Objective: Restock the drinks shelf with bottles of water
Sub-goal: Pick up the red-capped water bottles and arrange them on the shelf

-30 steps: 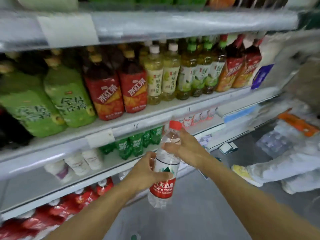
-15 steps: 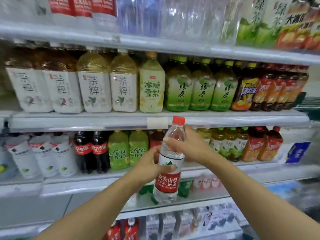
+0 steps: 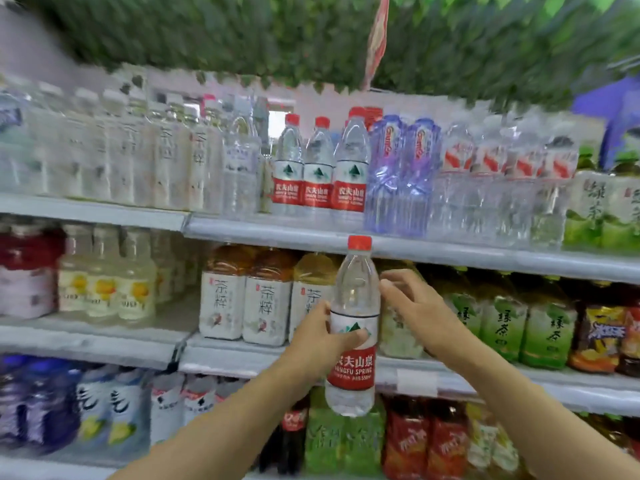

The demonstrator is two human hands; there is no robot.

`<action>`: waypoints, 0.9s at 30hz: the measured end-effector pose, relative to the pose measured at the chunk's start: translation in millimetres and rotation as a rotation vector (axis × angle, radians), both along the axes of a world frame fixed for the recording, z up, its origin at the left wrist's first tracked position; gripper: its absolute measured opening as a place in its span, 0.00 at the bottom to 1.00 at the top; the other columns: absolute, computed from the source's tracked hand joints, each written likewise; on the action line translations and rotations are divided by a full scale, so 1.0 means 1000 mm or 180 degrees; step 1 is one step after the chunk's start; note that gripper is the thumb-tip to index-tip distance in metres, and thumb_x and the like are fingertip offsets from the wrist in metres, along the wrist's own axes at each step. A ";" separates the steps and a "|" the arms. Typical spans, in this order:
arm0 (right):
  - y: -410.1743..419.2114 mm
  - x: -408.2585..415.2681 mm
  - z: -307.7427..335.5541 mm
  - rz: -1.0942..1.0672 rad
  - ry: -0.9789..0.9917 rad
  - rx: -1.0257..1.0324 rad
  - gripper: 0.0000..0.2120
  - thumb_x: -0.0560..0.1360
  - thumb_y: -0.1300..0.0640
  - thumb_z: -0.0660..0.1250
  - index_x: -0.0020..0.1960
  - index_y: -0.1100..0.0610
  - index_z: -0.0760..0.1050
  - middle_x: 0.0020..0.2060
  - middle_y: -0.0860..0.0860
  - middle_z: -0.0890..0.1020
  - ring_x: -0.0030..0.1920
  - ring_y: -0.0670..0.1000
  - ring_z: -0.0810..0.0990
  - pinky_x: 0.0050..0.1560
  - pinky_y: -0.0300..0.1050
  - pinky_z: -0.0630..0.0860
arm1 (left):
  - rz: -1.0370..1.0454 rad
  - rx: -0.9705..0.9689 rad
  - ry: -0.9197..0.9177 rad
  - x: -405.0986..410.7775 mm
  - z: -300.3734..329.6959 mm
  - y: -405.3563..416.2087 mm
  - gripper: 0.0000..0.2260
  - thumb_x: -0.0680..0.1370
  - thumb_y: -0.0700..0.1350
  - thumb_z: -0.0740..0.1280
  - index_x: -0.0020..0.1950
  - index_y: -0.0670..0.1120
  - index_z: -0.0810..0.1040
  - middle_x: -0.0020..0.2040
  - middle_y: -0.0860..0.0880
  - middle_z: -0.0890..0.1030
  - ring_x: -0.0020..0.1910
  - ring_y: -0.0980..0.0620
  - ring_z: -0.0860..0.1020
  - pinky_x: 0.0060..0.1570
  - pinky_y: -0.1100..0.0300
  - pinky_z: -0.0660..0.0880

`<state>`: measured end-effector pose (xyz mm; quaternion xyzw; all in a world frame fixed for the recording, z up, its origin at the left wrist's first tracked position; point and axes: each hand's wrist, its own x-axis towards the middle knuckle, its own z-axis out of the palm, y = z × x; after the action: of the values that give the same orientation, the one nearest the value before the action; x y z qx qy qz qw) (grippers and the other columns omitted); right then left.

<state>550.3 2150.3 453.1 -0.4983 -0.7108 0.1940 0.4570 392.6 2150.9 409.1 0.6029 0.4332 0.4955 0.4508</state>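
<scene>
Raised since before, left hand (image 3: 320, 336) grips water bottle (image 3: 354, 327) upright.
</scene>
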 end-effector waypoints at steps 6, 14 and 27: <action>0.026 -0.061 0.028 -0.0309 -0.0119 0.0245 0.20 0.79 0.49 0.61 0.69 0.52 0.66 0.61 0.48 0.74 0.59 0.47 0.72 0.56 0.44 0.71 | 0.0231 0.0287 0.0166 -0.069 0.050 0.027 0.17 0.71 0.46 0.74 0.56 0.50 0.71 0.53 0.50 0.80 0.49 0.51 0.80 0.52 0.52 0.78; 0.059 -0.109 0.053 -0.0884 -0.0457 0.0415 0.23 0.78 0.57 0.63 0.71 0.52 0.61 0.68 0.49 0.66 0.66 0.48 0.65 0.65 0.45 0.64 | -0.0019 0.0612 0.0186 -0.123 0.129 0.066 0.13 0.73 0.45 0.72 0.50 0.51 0.70 0.49 0.48 0.79 0.45 0.51 0.80 0.42 0.58 0.77; 0.096 -0.114 0.064 -0.1346 -0.1162 0.0579 0.29 0.76 0.55 0.64 0.73 0.53 0.56 0.70 0.50 0.59 0.71 0.50 0.54 0.71 0.45 0.55 | -0.0024 0.0812 -0.0059 -0.087 0.215 0.150 0.11 0.73 0.43 0.72 0.52 0.43 0.73 0.48 0.44 0.82 0.43 0.47 0.82 0.45 0.52 0.80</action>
<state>436.5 2246.6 517.4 -0.6191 -0.6761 -0.0629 0.3946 305.6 2301.2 624.4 0.6523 0.3602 0.5505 0.3764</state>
